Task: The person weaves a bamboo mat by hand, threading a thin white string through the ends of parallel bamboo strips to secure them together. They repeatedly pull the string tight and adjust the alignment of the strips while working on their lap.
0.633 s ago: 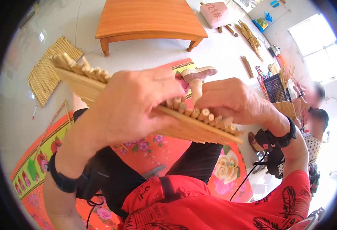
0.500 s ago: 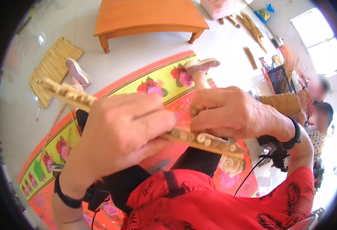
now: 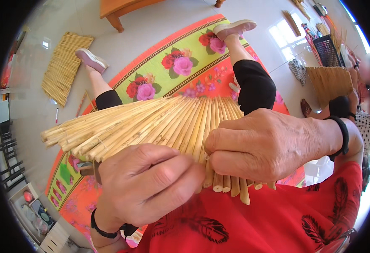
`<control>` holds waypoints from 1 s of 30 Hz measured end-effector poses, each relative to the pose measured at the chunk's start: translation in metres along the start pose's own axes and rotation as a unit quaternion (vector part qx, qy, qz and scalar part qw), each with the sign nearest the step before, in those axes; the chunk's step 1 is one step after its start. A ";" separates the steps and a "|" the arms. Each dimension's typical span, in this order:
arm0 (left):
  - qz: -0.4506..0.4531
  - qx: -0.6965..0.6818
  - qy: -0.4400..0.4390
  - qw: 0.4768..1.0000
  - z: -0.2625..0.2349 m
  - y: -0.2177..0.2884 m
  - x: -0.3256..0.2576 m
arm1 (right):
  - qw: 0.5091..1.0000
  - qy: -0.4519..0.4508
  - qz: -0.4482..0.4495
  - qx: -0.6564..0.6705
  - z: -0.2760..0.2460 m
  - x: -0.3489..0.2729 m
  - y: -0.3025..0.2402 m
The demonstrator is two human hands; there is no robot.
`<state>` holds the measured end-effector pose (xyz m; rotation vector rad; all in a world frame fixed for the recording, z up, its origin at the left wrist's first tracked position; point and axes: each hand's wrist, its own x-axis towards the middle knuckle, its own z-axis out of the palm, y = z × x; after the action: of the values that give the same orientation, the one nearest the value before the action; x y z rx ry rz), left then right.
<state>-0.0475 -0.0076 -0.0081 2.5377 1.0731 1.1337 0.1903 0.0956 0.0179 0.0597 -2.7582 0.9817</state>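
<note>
Above the floral mat (image 3: 180, 63), both hands, left hand (image 3: 147, 185) and right hand (image 3: 265, 145), have fingers clamped on the reed panel (image 3: 159, 124); it looks mostly bound, far ends loose.

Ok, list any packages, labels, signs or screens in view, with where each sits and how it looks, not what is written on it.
No package, label, sign or screen can be made out.
Nearest candidates: small objects on a pale shelf at the lower left edge, too small to tell apart.
Dark wire basket at the upper right holds sticks, no label visible.
</note>
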 end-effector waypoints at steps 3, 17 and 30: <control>0.022 -0.023 -0.024 0.999 0.000 0.002 0.005 | 1.000 -0.004 -0.012 0.016 0.000 -0.002 0.002; 0.038 -0.050 -0.101 0.993 -0.010 0.004 0.007 | 0.999 -0.041 -0.020 -0.015 -0.008 -0.004 -0.011; 0.024 -0.044 -0.090 0.995 -0.006 0.005 0.010 | 0.977 0.024 0.122 0.171 -0.016 -0.013 -0.006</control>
<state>-0.0446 -0.0050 0.0042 2.5520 0.9028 0.9186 0.2066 0.1004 0.0314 -0.2526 -2.5631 1.4920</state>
